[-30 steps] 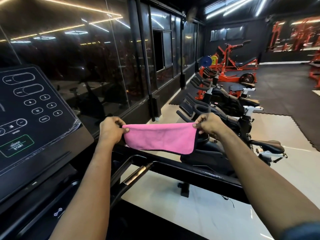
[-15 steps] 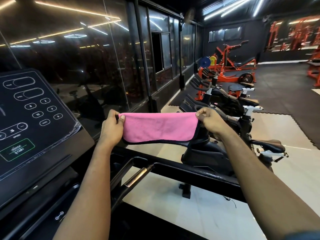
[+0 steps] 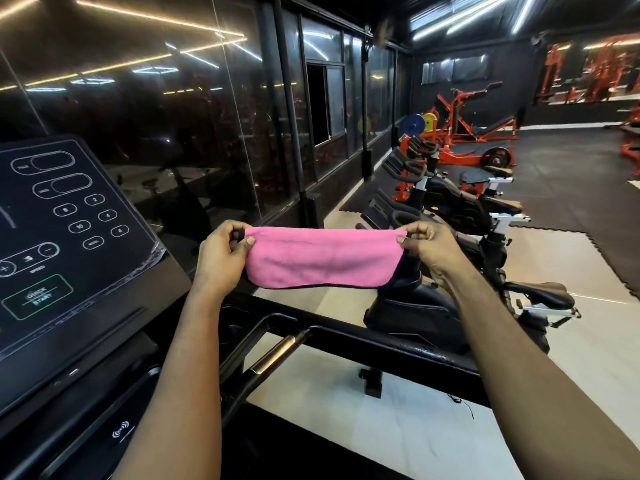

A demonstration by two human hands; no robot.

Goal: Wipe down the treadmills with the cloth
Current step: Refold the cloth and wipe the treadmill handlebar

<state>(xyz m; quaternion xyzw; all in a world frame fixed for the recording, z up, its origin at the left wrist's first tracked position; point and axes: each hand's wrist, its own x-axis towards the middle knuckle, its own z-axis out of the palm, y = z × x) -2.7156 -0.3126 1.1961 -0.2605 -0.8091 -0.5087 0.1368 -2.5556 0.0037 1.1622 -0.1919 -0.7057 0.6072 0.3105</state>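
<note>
A pink cloth with a dark edge hangs stretched in the air between my two hands, folded over so its lower edge curves. My left hand pinches its left end and my right hand pinches its right end. The treadmill console with white button outlines and a green QUICK START box fills the left side. The treadmill's black side handrail runs below the cloth, with a bronze-coloured grip beside it.
Black exercise bikes stand in a row just right of the treadmill, a saddle close to my right forearm. Red weight machines stand further back. A dark glass wall runs along the left. Pale tiles lie below the rail.
Both hands have lifted the cloth a little and turned it, so more of its folded pink face shows. The view has shifted slightly left and down.
</note>
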